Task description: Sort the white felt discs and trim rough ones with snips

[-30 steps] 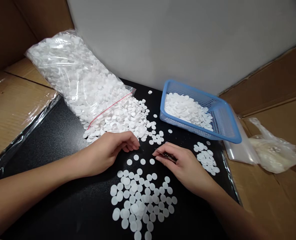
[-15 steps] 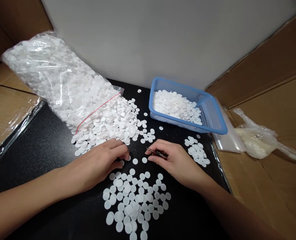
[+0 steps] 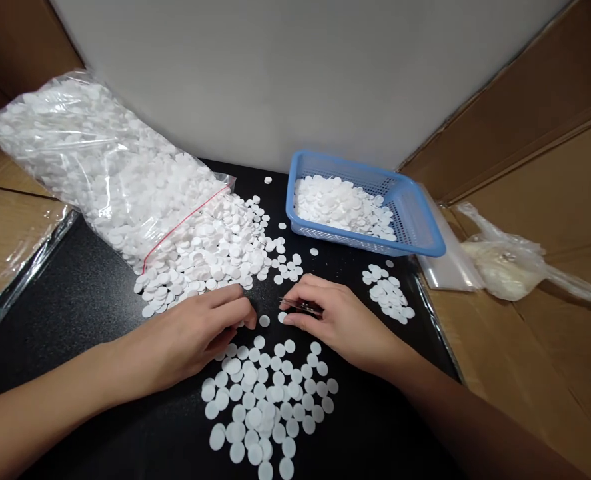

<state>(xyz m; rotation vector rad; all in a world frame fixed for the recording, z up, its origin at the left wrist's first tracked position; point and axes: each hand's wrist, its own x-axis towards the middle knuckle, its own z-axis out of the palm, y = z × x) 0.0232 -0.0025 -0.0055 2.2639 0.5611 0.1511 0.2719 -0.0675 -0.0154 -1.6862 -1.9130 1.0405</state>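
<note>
My left hand (image 3: 202, 333) rests on the black tabletop (image 3: 125, 437) with its fingers curled down and together. The edge of a white disc shows under its fingertips; what they grip, if anything, is hidden. My right hand (image 3: 338, 320) is closed around a thin, pointed metal tool (image 3: 305, 307), tip to the left; its exact kind is unclear. By the right thumb lies a white disc (image 3: 282, 318), and another loose disc (image 3: 264, 321) sits between the hands. Just in front of me many flat discs (image 3: 268, 407) are spread, some overlapping.
A clear zip bag (image 3: 100, 160) spills a heap of discs (image 3: 215, 247) at left. A blue basket (image 3: 365, 241) holding discs stands back right. Beyond a small disc cluster (image 3: 390, 297) lie flat plastic (image 3: 450, 267) and a knotted bag (image 3: 505, 270). Cardboard (image 3: 540, 360) borders the right.
My view has shifted slightly, so most things appear a little further left. The left fingers now cover a disc that showed beside them. The right hand still holds the tool.
</note>
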